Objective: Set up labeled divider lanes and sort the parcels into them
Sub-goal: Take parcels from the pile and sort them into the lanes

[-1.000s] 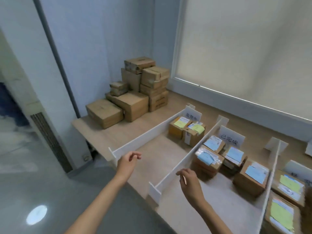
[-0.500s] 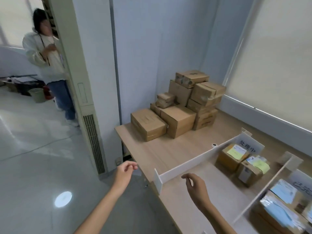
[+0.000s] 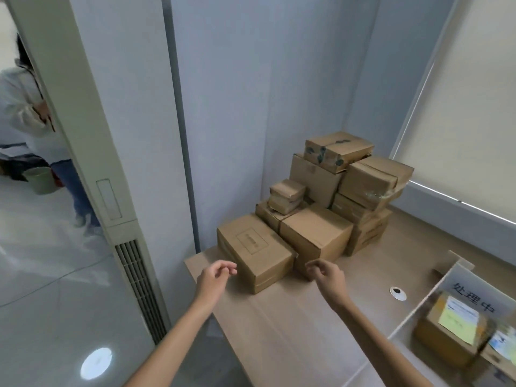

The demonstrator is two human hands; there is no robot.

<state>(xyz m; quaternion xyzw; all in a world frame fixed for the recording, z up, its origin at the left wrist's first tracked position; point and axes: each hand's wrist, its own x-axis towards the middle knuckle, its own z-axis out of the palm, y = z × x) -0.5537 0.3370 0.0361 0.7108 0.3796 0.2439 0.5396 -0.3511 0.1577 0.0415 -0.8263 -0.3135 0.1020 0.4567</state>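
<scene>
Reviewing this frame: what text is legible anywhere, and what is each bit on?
"处理中": white label card at right.
Yellow slip on the parcel below it: blurred, unreadable.
Framed stamp on the front-left carton: too faint to read.
Dark marks on the top carton: illegible.

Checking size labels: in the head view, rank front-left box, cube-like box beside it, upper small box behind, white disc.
1. Front-left box and cube-like box: too alike to rank.
2. Upper small box.
3. White disc.
</scene>
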